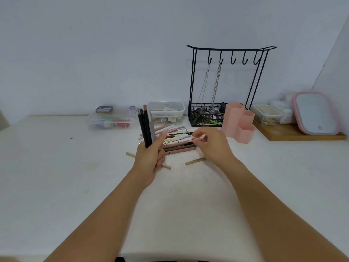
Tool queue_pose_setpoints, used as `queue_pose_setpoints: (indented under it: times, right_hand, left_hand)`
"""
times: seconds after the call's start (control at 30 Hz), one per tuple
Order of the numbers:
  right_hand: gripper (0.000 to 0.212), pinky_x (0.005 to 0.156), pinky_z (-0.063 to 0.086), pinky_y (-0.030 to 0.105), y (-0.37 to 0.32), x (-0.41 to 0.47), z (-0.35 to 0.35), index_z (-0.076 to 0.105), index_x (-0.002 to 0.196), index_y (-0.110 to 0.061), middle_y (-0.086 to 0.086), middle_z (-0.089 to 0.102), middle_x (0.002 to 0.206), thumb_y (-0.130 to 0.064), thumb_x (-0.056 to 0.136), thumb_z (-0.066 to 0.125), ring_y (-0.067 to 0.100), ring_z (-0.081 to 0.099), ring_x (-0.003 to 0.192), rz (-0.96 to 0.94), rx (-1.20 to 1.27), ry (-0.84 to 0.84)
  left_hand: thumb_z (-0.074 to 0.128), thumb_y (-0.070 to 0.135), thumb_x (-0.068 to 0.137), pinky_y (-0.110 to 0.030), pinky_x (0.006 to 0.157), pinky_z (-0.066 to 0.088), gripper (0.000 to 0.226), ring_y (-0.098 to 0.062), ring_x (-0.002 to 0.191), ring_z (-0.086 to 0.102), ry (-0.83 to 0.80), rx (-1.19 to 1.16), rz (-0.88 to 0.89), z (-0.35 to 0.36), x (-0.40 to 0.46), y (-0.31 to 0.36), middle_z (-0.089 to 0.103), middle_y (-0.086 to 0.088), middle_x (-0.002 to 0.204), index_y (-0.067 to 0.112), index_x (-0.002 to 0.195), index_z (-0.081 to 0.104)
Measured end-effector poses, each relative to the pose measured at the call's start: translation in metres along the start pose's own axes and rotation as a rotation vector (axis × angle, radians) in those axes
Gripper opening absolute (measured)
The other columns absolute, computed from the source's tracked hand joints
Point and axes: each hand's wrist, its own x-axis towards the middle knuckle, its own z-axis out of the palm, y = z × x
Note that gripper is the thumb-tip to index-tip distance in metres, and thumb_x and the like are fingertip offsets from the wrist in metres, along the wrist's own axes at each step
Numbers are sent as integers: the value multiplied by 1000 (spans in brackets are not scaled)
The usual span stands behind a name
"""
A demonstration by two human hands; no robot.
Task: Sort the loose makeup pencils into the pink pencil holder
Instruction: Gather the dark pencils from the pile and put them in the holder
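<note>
My left hand (151, 159) grips a bundle of makeup pencils (145, 125), held upright: black, grey and one brown-tipped. Behind it on the white table lies a pile of loose pencils (177, 140) in pink, cream, brown and white. My right hand (211, 144) reaches over the pile's right end and pinches a pale pink pencil (196, 138) between thumb and fingers. Two beige pencils (195, 161) lie apart near my hands, one partly hidden under my left hand. The pink pencil holder (238, 122), made of three hexagonal tubes, stands to the right of the pile.
A black wire jewellery stand (226, 82) with hanging chains and a filled basket stands behind the holder. Clear plastic boxes (111, 120) sit at the back left and centre. A wooden board (294, 133) at the right carries a pink mirror (315, 114) and small containers.
</note>
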Motion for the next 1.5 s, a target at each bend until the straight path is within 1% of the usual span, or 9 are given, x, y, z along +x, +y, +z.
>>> queue_pose_setpoints:
  times: [0.13, 0.3, 0.5, 0.63, 0.8, 0.97, 1.13, 1.37, 1.5]
  right_hand:
    - [19, 84, 44, 26, 21, -1, -1, 73, 108, -23, -6, 69, 108, -20, 90, 68, 10, 54, 92, 18, -116, -127]
    - [20, 83, 43, 26, 28, 1, 2, 71, 112, -27, -10, 65, 109, -23, 93, 66, 9, 52, 86, 33, -161, -195]
    - [28, 80, 46, 31, 24, 3, 6, 64, 122, -29, -3, 59, 103, -23, 95, 61, 14, 53, 88, -17, -232, -228]
    - [17, 79, 44, 32, 23, 4, 7, 66, 110, -26, -4, 57, 106, -23, 93, 64, 16, 53, 92, -27, -245, -234]
    - [13, 65, 43, 23, 23, 0, 2, 67, 86, -21, -4, 64, 92, -9, 86, 71, 13, 54, 75, -22, -50, -238]
    - [19, 63, 43, 5, 24, 1, -4, 75, 96, -16, 0, 66, 89, -7, 80, 78, 7, 56, 74, -10, 37, -287]
    - [16, 61, 40, 15, 27, 2, -6, 79, 98, -16, 1, 69, 85, -14, 83, 77, 12, 56, 73, -18, -48, -303]
    - [18, 62, 44, 11, -2, -9, -20, 78, 103, -11, -1, 73, 78, -11, 85, 74, -2, 57, 62, 165, 539, -160]
    - [17, 69, 57, 21, -39, -30, 2, 73, 102, 0, 15, 72, 84, 0, 85, 71, 14, 66, 68, 183, 862, -258]
  left_hand:
    - [71, 30, 94, -23, 41, 21, 44, -13, 42, 29, 42, -64, -10, -2, 3, 0, 32, 1, 48, 21, 64, 40]
    - [69, 33, 96, -22, 39, 23, 36, -13, 43, 41, 42, 4, 22, -2, 1, -1, 44, 0, 51, 17, 71, 47]
    - [73, 37, 92, -20, 41, 22, 38, -10, 46, 30, 64, -25, 12, -2, 2, -2, 36, 4, 54, 20, 73, 44]
    - [74, 37, 91, -27, 50, 21, 40, -11, 46, 28, 80, -41, -3, -2, 3, -2, 34, 4, 52, 21, 72, 44]
    - [72, 35, 93, -29, 49, 22, 30, -13, 47, 30, 115, -64, -8, -2, 5, -2, 36, 3, 51, 20, 77, 50]
    - [71, 37, 93, -24, 43, 21, 38, -13, 47, 31, 110, -37, -11, -2, 3, -1, 36, 1, 54, 21, 70, 45]
    - [72, 37, 93, -24, 43, 22, 35, -13, 48, 32, 112, -52, -6, -2, 2, 0, 38, 1, 55, 20, 73, 48]
    - [82, 32, 80, -18, 39, 32, 29, -8, 42, 38, 79, -29, 74, 1, -2, 1, 44, 8, 49, 18, 73, 58]
    - [79, 16, 82, -15, 38, 37, 18, -3, 36, 48, 7, -36, 119, 10, -11, 3, 55, 10, 46, 9, 88, 64]
